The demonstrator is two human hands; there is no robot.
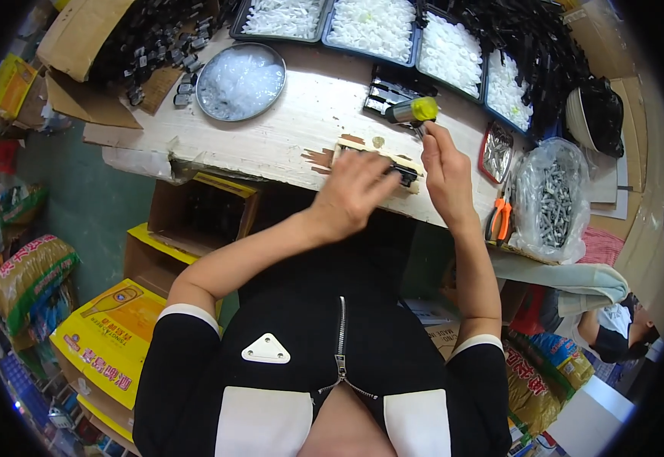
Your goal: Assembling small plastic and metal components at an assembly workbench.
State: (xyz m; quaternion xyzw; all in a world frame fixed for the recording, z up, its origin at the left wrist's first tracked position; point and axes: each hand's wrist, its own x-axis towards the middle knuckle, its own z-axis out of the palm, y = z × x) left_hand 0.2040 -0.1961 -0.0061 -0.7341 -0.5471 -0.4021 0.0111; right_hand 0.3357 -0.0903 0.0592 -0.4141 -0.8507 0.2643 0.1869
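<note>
My right hand (448, 174) is closed around the handle of a small mallet (412, 111) with a grey head and a yellow face, raised over the worktop. Beneath my left hand (353, 190), whose fingers are stretched out and slightly apart, lies a black part (402, 174) in a pale block (416, 185) near the table's front edge. My palm and fingers hide most of the block, and whether they press on the part is hard to make out. Behind the mallet are more black pieces (381, 90) on the table.
Trays of white plastic pieces (370, 29) line the back. A round metal dish (242, 82) of clear pieces sits at left, beside a carton (92, 99) and black-and-silver parts. At right are orange-handled pliers (499, 217), a small tin (496, 152) and a bag of metal parts (551, 202).
</note>
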